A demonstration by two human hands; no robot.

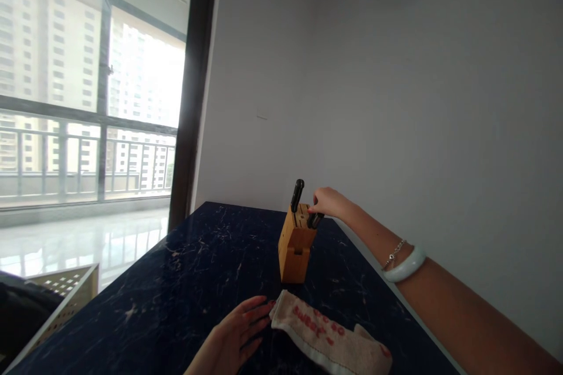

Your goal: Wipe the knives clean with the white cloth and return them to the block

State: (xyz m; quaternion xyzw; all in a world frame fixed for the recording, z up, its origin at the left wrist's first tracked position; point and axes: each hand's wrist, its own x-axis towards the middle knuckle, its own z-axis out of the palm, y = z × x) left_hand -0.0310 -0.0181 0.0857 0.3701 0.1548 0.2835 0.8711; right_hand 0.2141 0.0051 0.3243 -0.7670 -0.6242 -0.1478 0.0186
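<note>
A wooden knife block (294, 254) stands upright on the dark blue marbled table (211, 269). One black-handled knife (298, 194) rises from its left slot. My right hand (328, 201), with a bangle and a bracelet on the wrist, is closed at the right side of the block's top. Its fingers are on a black knife handle (315, 220) there; the blade is hidden. Lower down, my left hand (240, 331) is open, palm facing right, fingers apart. Its fingertips are close to a folded pink towel (325, 337) with red print; whether they touch it I cannot tell.
A grey wall (396, 99) runs behind and to the right of the table. On the left are a window (145, 122) and a dark door frame (193, 87). A light perforated panel (65, 293) and something black (21, 316) lie at the lower left.
</note>
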